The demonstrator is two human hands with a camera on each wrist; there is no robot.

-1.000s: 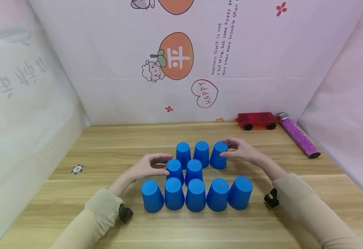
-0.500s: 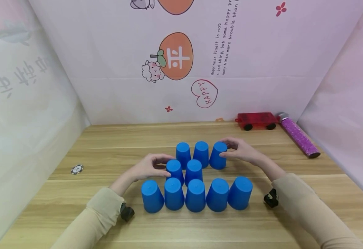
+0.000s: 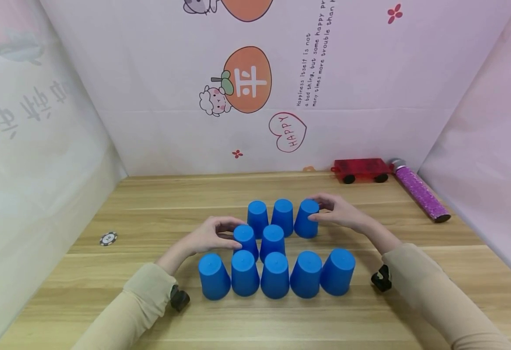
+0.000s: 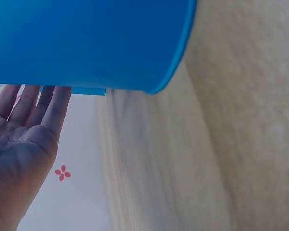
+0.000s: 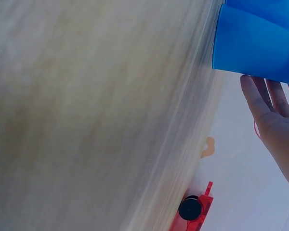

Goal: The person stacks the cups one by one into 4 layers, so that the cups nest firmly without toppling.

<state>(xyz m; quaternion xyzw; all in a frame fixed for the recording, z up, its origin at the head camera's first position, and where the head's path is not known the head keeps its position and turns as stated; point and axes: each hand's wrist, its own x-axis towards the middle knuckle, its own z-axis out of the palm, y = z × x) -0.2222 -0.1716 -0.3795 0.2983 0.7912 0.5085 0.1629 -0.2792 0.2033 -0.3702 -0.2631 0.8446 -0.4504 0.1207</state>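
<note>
My left grip [image 3: 207, 236]: fingers and thumb around the middle row's left cup [image 3: 247, 238]. My right grip [image 3: 340, 212]: likewise around the back row's right cup [image 3: 306, 224]. I list five front cups [image 3: 275, 278], upturned on the table [image 3: 259, 325]; red cart [image 3: 362, 167] beyond.

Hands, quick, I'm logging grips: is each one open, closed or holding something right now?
Left hand: holding the middle row's left cup.
Right hand: holding the back row's right cup.
</note>
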